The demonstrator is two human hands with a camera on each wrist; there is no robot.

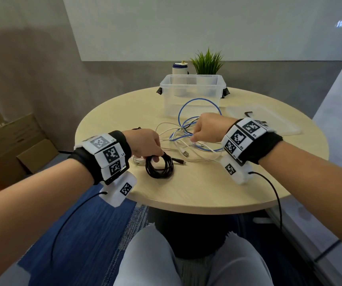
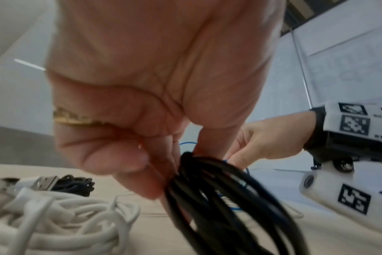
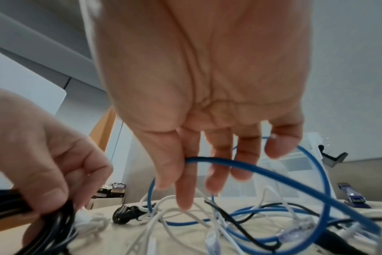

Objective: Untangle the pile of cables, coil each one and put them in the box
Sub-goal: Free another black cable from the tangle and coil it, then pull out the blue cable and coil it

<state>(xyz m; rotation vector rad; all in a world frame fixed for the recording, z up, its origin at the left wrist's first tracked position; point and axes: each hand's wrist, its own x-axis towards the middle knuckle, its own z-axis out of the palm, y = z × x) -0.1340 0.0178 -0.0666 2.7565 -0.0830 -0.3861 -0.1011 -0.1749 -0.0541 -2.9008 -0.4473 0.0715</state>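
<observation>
A coil of black cable (image 1: 159, 166) stands on edge on the round wooden table (image 1: 197, 188). My left hand (image 1: 155, 156) pinches its top between thumb and fingers, seen close in the left wrist view (image 2: 229, 207). To the right lies a tangle of white cables (image 1: 178, 147) and a blue cable (image 1: 199, 101). My right hand (image 1: 194, 138) hovers over the tangle. In the right wrist view its thumb and forefinger (image 3: 177, 172) pinch a raised loop of the blue cable (image 3: 273, 174). The clear plastic box (image 1: 190, 86) stands behind the tangle, with no cable visible inside.
A bundled white cable (image 2: 55, 224) lies by my left hand. The box's clear lid (image 1: 269, 122) rests at the right, with a small dark tool (image 1: 248, 114) on it. A potted plant (image 1: 206, 62) and a white bottle (image 1: 180, 69) stand behind the box. Cardboard boxes (image 1: 11, 145) sit on the floor at left.
</observation>
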